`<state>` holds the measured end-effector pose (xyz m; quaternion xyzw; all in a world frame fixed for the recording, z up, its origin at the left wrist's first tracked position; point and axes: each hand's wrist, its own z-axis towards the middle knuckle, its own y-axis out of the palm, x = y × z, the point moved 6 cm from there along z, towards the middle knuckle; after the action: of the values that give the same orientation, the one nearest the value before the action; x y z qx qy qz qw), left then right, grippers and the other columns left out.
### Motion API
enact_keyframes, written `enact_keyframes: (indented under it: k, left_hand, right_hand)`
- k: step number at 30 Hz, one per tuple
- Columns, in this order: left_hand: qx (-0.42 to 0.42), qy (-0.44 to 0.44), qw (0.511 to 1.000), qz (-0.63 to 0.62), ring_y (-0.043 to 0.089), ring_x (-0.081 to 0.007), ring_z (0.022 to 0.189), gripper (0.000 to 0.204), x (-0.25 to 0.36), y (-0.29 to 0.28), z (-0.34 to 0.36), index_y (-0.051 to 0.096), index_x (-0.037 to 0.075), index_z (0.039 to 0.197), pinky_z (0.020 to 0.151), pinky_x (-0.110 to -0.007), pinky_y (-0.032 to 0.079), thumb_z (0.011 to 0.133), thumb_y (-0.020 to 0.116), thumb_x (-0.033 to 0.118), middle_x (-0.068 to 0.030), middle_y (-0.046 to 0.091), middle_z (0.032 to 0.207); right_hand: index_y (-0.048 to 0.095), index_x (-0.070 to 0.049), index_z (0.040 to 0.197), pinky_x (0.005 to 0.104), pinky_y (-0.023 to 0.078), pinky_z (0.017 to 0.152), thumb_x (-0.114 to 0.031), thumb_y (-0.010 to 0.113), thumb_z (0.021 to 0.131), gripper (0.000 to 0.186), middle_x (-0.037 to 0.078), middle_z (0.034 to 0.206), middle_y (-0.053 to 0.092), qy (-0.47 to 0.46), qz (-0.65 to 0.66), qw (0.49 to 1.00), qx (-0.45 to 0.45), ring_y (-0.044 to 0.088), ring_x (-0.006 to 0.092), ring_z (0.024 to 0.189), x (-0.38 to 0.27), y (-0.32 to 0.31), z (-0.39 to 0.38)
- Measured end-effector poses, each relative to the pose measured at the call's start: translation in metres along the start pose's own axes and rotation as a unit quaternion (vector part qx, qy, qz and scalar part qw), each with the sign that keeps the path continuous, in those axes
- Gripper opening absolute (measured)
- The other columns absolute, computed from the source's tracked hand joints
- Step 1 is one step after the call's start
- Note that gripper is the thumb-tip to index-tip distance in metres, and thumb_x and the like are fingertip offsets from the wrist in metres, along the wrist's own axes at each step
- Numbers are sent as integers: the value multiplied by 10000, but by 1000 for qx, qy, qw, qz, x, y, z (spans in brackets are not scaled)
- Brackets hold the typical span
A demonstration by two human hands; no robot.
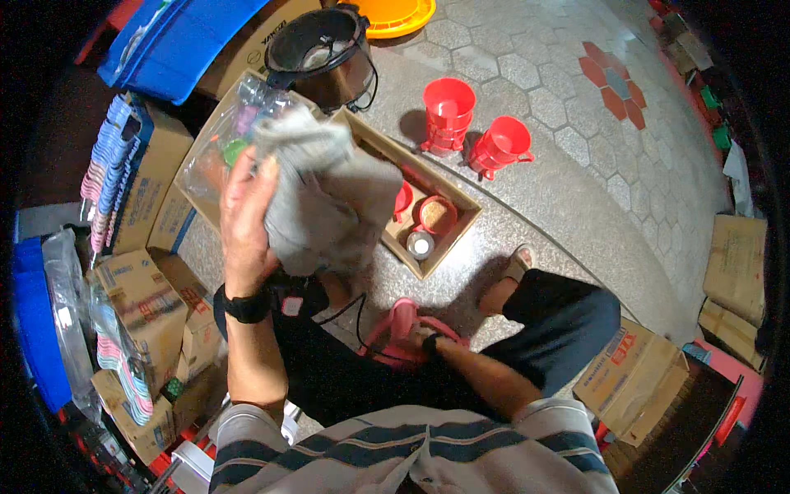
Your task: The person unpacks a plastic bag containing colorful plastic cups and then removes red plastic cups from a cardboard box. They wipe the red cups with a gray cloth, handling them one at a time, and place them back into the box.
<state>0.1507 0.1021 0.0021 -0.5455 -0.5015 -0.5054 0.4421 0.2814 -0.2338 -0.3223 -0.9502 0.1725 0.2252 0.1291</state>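
Observation:
My left hand (251,206) is raised and closed on a crumpled grey cloth (329,198), which hangs over part of an open cardboard box. Low between my knees, my right hand (423,337) is at a pink plastic piece with a rounded end (402,311). That piece lies over a pink rounded object like a basin (461,336). The fingers of this hand are small and partly hidden, so their grip is unclear. A dark cord (360,317) runs beside it.
Ahead stand two stacks of red cups (448,111) (500,144). A shallow cardboard box (461,222) holds red cups and a small clear container. A black pot (317,53), blue bin (181,41) and yellow lid (399,15) lie beyond. Cardboard boxes (140,305) (634,379) flank me.

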Motion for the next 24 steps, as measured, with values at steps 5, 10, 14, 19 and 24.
enact_keyframes:
  k: [5, 10, 14, 19, 24]
  left_hand:
    - [-131, 21, 990, -41, 617, -164, 1158, 384, 7, 20, 1, 548, 11, 1362, 1009, -316, 475, 1005, 577, 151, -90, 667, 1251]
    - [-91, 29, 979, -181, 639, -164, 1134, 439, 3, -3, -17, 533, -7, 1381, 997, -309, 487, 985, 626, 157, -90, 674, 1261]
    - [-14, 2, 969, -248, 579, -196, 1232, 575, -20, -30, -22, 481, -7, 1445, 1081, -337, 417, 953, 676, 219, -96, 624, 1342]
    - [-21, -60, 935, -350, 654, -208, 1125, 395, -51, -62, -9, 649, 33, 1285, 1009, -357, 495, 966, 652, 265, -63, 690, 1243]
    - [-108, -18, 939, -325, 692, -225, 991, 385, -49, -86, -10, 668, 43, 1223, 921, -358, 548, 1001, 577, 344, -66, 719, 1129]
  right_hand:
    - [564, -32, 1394, 446, 411, 1102, -734, 396, 915, 866, 280, 1349, 597, 47, 132, 988, 58, 532, 369, 1330, -5, 3, -4]
    - [513, -25, 1405, 394, 519, 896, -633, 519, 939, 766, 211, 1212, 647, -4, 385, 890, 244, 643, 319, 1052, 20, -57, -32]
    - [302, 38, 1505, 311, 567, 575, -541, 628, 952, 864, 157, 960, 657, -91, 570, 724, 378, 658, 213, 675, 42, -119, -43]
    - [366, 87, 1403, 402, 622, 590, -388, 636, 975, 694, 234, 996, 696, -16, 381, 799, 465, 737, 295, 802, 62, -167, -22]
    - [577, 39, 1184, 365, 598, 562, -299, 608, 985, 393, 147, 849, 713, -76, 420, 778, 461, 713, 223, 725, 44, -161, -57]
